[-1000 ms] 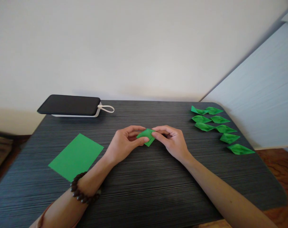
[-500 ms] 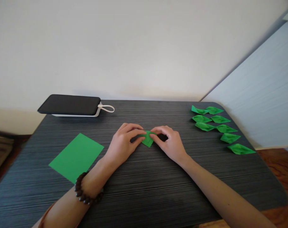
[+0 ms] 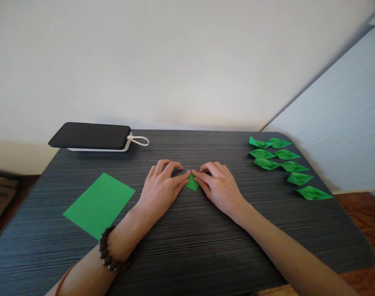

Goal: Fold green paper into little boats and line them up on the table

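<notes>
A small folded piece of green paper [image 3: 192, 183] lies on the dark table, between my two hands. My left hand [image 3: 162, 183] pinches its left side with thumb and index finger, the other fingers curled above. On the opposite side my right hand [image 3: 220, 183] grips the paper between thumb and fingertips. The fingers cover both side edges, and the lower corner points toward me. Left of my left hand lies a flat green paper sheet [image 3: 99, 203]. Several folded green paper boats [image 3: 298, 179] stand in rows at the right.
The dark wood-grain table [image 3: 187, 255] has its back edge against a pale wall. At the back left, a black phone [image 3: 91, 135] rests on a white box-like object with a white loop strap [image 3: 140, 141]. A white panel [image 3: 338, 107] rises beyond the right edge.
My fingers have shifted inward along the folded paper's top edge, and less of the paper shows. My left index finger has straightened onto it. The sheet and boats stay put.
</notes>
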A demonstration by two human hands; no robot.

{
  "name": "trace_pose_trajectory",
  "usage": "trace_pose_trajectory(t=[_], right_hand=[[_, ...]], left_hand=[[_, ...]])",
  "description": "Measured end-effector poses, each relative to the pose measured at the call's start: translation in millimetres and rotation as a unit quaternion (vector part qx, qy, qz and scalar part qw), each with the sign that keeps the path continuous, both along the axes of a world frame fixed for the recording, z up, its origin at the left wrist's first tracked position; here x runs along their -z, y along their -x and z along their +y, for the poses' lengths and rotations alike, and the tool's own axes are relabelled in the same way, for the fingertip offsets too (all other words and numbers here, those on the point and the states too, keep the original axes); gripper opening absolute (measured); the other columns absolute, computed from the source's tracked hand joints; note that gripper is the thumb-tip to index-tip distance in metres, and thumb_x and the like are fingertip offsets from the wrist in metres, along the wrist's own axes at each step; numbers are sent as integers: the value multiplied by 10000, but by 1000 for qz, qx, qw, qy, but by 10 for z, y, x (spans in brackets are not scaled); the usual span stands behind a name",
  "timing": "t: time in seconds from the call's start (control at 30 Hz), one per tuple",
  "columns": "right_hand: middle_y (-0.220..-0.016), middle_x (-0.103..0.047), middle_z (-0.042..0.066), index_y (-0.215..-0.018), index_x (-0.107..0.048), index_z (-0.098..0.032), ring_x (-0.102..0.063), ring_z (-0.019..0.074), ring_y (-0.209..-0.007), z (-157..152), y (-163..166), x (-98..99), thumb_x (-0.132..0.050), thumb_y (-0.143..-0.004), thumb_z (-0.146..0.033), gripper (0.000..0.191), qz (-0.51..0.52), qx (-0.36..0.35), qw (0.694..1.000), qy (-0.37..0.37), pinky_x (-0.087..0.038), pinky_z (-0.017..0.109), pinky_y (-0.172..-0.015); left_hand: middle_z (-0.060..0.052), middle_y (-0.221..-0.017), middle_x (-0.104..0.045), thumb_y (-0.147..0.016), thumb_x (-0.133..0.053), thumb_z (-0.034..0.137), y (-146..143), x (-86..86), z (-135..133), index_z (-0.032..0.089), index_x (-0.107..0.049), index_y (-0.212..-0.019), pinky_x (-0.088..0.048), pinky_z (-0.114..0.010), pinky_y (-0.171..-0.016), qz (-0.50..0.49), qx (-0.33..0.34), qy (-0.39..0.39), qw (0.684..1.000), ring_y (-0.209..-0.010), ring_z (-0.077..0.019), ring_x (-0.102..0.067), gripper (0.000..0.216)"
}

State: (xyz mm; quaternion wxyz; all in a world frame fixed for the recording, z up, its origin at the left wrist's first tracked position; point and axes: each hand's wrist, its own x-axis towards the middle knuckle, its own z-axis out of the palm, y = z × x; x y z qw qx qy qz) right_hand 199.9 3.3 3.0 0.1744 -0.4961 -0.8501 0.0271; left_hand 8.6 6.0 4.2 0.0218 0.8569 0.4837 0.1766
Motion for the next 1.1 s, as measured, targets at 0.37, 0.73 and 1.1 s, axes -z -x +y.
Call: trace_pose_trajectory(t=[0.37,0.73,1.1], right_hand=[[-932,-599,53,-1104,-641,-264,-514,187,-851,-21,-30,-13,-506,-894,-350,264,5,1,1000,-8,-385,329,-743],[-920,-640,34,-952,-685,-219,-534,189,-830,-93,20,-45,-484,-911,-297,220,-33,40,998,-23,-365,332,-728],[-884,-597,48,-1019,-655,-235,-518,194,-800,-118,40,-57,-482,-908,-276,210,-54,45,997,-21,-380,328,-705]], left_hand=[[-61,-1079,-574,-827,-560,450,-21,-24,-18,328,-644,-1089,-385,-419,-802,-6,-22,-12,1000,-1007,-271,-458,301],[-72,-988,-621,-852,-557,351,-108,-121,-143,175,-664,-843,-406,-393,-750,21,-44,-38,998,-939,-262,-508,206],[-79,-949,-611,-867,-521,395,-95,-77,-127,191,-636,-915,-418,-373,-752,42,-51,-14,998,-893,-241,-524,239]])
